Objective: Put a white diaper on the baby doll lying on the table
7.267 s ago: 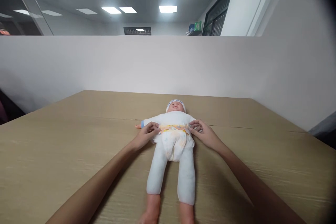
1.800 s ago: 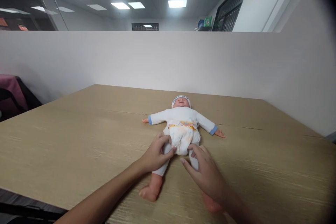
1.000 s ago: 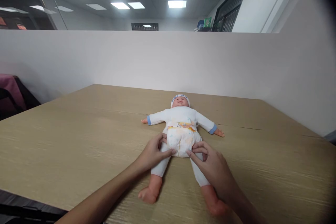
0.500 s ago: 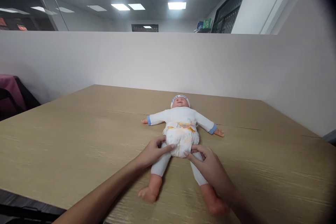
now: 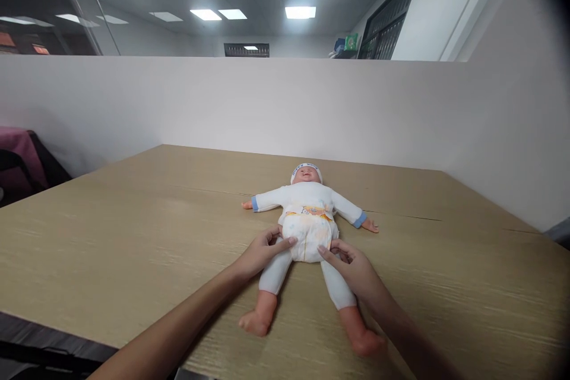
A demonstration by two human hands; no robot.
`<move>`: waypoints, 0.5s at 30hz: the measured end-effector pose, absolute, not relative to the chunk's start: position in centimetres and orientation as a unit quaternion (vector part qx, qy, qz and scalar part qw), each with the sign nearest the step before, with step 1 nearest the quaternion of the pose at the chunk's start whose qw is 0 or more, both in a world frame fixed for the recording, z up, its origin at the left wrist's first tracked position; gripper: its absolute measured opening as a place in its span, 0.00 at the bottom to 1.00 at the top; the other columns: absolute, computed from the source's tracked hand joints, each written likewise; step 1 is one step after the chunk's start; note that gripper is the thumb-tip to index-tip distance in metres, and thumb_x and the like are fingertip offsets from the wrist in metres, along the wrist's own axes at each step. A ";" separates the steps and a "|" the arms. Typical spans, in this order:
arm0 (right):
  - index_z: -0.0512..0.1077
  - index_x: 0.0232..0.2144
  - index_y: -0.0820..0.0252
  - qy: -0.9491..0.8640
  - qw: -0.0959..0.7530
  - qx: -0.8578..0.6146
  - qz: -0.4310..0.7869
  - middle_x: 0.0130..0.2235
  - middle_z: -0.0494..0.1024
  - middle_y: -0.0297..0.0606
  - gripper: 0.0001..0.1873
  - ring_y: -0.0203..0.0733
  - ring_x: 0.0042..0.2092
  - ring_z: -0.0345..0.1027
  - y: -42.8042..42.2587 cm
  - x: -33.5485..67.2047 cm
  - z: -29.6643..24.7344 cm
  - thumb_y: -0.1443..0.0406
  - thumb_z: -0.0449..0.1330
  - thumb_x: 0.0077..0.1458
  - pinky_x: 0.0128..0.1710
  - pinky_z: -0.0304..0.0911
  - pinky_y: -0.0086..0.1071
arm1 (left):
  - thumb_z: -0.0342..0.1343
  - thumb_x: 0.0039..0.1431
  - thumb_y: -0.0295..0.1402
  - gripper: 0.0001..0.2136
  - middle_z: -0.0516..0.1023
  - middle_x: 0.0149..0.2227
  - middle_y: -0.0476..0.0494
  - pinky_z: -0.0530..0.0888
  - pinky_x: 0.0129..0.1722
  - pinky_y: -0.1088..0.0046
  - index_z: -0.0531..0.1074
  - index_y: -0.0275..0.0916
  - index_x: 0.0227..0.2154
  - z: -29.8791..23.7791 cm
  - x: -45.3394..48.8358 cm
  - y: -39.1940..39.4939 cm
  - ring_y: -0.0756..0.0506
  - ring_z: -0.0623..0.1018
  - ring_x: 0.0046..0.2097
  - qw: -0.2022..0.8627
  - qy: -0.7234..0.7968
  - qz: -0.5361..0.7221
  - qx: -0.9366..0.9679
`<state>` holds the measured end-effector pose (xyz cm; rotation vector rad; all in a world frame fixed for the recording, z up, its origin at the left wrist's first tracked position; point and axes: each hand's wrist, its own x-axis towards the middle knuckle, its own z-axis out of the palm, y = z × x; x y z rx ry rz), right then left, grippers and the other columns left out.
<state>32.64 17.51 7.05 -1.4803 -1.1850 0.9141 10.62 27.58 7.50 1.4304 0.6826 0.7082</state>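
A baby doll [image 5: 307, 197] in white clothes with blue cuffs and a white headband lies on its back, head away from me, arms and legs spread. Around its hips sits a white diaper [image 5: 307, 236] with an orange printed waistband. My left hand [image 5: 269, 249] grips the diaper's edge at the left leg, thumb on the front and fingers tucked by the hip. At the opposite leg opening, my right hand [image 5: 350, 261] pinches the diaper's edge between thumb and fingers. Parts of the fingers on both hands are hidden.
The doll rests on a wooden table [image 5: 133, 219] with thin seams across it. A white partition [image 5: 222, 101] rises behind the table. At the far left stands a chair with a pink and black covering [image 5: 22, 160].
My right thumb and fingers have shifted slightly up along the diaper's leg edge. The doll's legs and lower diaper sit slightly higher in view. My left hand keeps its grip.
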 end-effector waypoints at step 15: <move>0.78 0.33 0.59 -0.483 0.505 -0.604 0.383 0.37 0.83 0.41 0.25 0.47 0.40 0.73 17.7 32.9 7.1 0.44 0.68 0.52 0.40 0.65 0.35 | 0.69 0.52 0.53 0.25 0.80 0.37 0.42 0.70 0.39 0.70 0.78 0.35 0.39 7.4 10.6 28.0 0.43 0.77 0.40 0.654 0.303 0.313 0.618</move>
